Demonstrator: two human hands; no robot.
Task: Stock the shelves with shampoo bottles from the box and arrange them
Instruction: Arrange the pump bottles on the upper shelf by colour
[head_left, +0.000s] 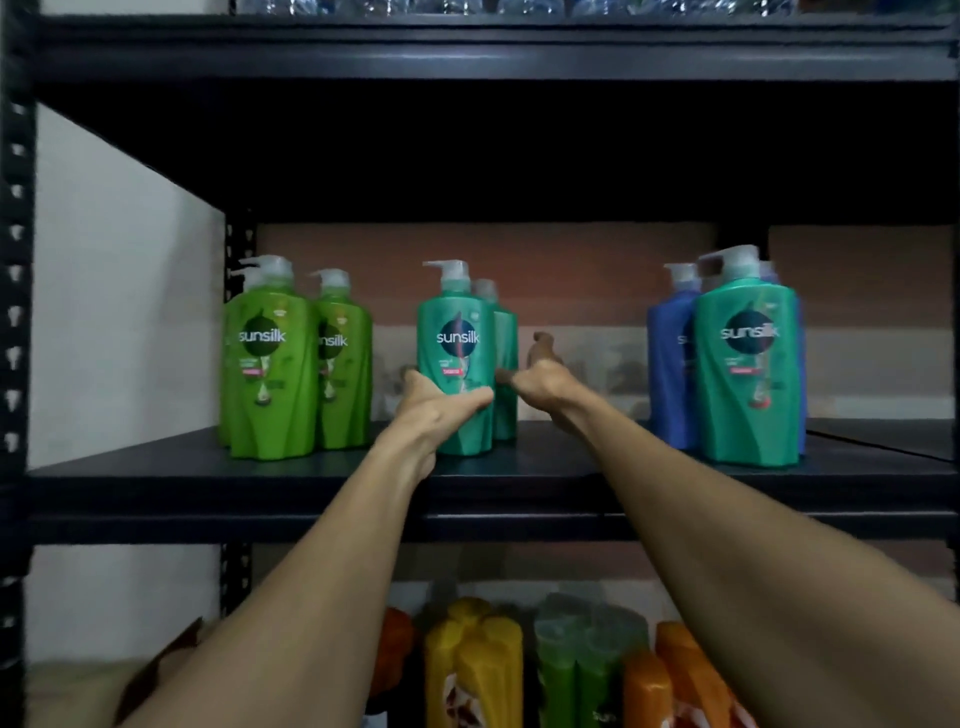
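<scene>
On the dark middle shelf (156, 470) two teal Sunsilk pump bottles stand one behind the other at the centre. My left hand (441, 410) grips the lower part of the front teal bottle (457, 332), thumb across its front. My right hand (540, 382) reaches in just right of the pair with fingers spread; its thumb touches the side of the rear teal bottle (506, 343). Left of them stand light green bottles (270, 364), several deep. At the right stand blue bottles (670, 364) with another teal bottle (748, 374) in front.
A shelf board (467, 52) runs overhead, with clear wrapped items on top. The lower shelf holds yellow (472, 665), green (566, 670) and orange bottles (675, 675). A brown cardboard flap (171, 654) shows at the bottom left. A perforated upright (15, 312) bounds the left side.
</scene>
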